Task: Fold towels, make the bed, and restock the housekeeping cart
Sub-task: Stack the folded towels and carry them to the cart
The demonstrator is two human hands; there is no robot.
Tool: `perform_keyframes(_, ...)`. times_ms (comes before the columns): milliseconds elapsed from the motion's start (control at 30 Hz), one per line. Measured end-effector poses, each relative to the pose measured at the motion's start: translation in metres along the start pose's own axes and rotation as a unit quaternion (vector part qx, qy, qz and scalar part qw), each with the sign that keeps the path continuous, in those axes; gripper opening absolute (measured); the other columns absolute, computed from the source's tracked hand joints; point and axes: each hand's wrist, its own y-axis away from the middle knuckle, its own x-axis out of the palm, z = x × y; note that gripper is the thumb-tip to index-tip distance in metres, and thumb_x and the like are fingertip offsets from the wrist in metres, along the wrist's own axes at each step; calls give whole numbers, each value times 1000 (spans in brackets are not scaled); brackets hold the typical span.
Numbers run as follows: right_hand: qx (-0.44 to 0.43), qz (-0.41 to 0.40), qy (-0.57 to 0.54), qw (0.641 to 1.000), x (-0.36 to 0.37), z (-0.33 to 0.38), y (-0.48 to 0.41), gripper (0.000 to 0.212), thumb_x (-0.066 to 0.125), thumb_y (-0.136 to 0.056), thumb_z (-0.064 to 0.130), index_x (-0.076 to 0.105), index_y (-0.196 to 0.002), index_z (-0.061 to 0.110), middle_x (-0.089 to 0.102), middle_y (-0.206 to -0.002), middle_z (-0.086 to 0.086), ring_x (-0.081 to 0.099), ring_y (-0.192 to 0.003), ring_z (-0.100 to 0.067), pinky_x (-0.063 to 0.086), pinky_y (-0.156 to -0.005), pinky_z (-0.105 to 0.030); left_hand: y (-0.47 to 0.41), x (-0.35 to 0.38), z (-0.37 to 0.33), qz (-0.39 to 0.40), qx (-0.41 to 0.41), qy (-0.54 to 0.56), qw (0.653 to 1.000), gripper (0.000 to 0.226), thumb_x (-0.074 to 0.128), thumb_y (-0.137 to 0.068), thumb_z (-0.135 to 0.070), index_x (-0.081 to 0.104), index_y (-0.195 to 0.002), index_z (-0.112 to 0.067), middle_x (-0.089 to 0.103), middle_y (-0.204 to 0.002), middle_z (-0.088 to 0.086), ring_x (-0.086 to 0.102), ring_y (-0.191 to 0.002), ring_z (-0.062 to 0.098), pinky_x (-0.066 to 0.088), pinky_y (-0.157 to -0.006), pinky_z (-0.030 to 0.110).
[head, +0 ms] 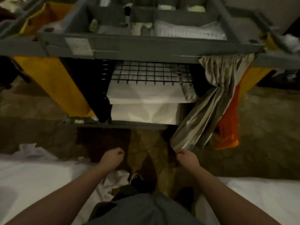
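Head view: my right hand (186, 157) pinches the curtain (203, 114) at lower centre-right, left hand (113, 157) fisted on nothing, cart (146, 49) fills the upper frame, so a hard tug could snag the curtain or drag the linen (146, 95) off.

cart (146, 49): grey plastic, matt, smooth
basket (151, 72): black metal wire
linen (146, 93): white cloth, matt, pressed flat
curtain (203, 111): grey cloth, glossy sheen, creased
bag (53, 85): yellow cloth, matt
sheet (32, 184): white cloth, rumpled
carpet (48, 127): brown, matt, rough
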Motion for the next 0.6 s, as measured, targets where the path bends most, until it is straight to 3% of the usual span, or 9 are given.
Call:
perform_keyframes(100,37,-24,-37,998,-15,-4,-19,25,45,-94,15,64,-111,14,62,-104,-6,57,-90,-20,44,-76,-27,-40,-40,-65,-17,63,-13,998,21,48,-95,-16,65,-106,-16,66,-99,6,62,-91,23,45,-72,27)
perform_keyframes(200,53,-39,-58,996,-19,-5,-35,23,46,-93,12,64,-105,15,64,-104,-9,58,-99,-25,46,-84,-31,-61,-57,-107,-23,97,10,995,19,45,-96,-17,63,-103,-19,63,-92,2,61,-89,21,47,-74,28)
perform_keyframes(400,33,-54,-94,994,-34,31,-68,25,46,-92,15,63,-110,16,65,-107,-8,60,-97,-24,48,-84,-31,-67,-61,-132,-81,62,165,981,22,46,-96,-13,61,-83,-23,64,-78,2,60,-76,19,51,-72,30)
perform_keyframes(500,4,-75,-140,987,-47,62,-85,21,46,-92,16,62,-105,23,65,-97,-3,60,-86,-19,49,-75,-30,-77,-73,-131,-124,49,182,974,15,47,-96,-16,60,-91,-23,63,-77,-1,61,-77,18,51,-71,32)
perform_keyframes(600,-41,-75,-196,977,-55,91,-114,21,43,-95,14,61,-106,17,62,-87,-3,60,-80,-19,48,-68,-30,-104,-84,-126,-170,35,215,961,17,50,-96,-19,55,-113,-17,61,-87,3,58,-79,18,45,-64,29)
